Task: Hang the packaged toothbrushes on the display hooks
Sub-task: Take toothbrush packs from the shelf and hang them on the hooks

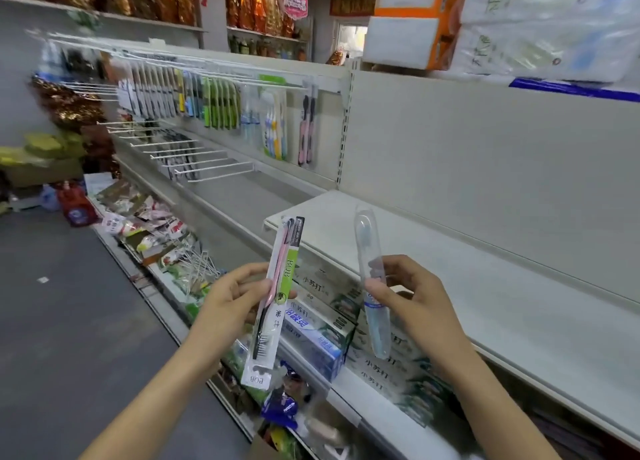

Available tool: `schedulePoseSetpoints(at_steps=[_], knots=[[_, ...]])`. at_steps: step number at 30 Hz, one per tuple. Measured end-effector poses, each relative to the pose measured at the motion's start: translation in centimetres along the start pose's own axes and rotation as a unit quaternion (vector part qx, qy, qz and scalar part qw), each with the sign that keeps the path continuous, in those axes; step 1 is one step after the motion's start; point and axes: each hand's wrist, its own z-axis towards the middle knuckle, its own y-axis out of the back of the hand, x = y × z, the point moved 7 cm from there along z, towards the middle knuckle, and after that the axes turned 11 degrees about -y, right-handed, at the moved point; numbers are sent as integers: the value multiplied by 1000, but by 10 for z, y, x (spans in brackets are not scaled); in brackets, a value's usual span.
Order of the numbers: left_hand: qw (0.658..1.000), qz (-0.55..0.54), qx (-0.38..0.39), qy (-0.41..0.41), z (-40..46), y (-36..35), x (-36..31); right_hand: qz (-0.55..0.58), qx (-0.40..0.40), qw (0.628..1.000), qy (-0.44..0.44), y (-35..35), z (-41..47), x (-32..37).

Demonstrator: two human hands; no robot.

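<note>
- two packs are up in the head view, one in each hand, both held in front of the shelf edge at chest level.
- left hand [230,298] curls its fingers round the middle of the flat card pack [273,300], thumb in front; the pack has a pink and a dark brush and green print, and stands tilted, top leaning right.
- it looks upside down to me, the printed brand reads inverted at the bottom, so a flip may be needed before the hanging hole faces up. that's a judgement.
- right hand [412,295] pinches the clear tube case [372,286] about halfway down between thumb and fingertips, a pale blue brush inside, nearly upright, rounded end on top.
- the two packs sit near each other but apart, as if being compared or sorted for which hook takes which.
- display hooks [207,163] are up and to the left, well apart from both hands; the lower row of white prongs looks mostly bare, the upper row carries hung toothbrushes [273,127].
- toothpaste boxes [318,335] lie on the shelf just behind and below the hands.
- next up, i'd guess, a reach left toward a free prong.
</note>
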Motion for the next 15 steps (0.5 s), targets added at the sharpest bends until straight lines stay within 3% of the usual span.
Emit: schedulePoseSetpoints(at_steps=[15], knots=[[999, 22, -37, 21, 47, 247, 48, 35, 43, 998, -27, -273, 93, 39]])
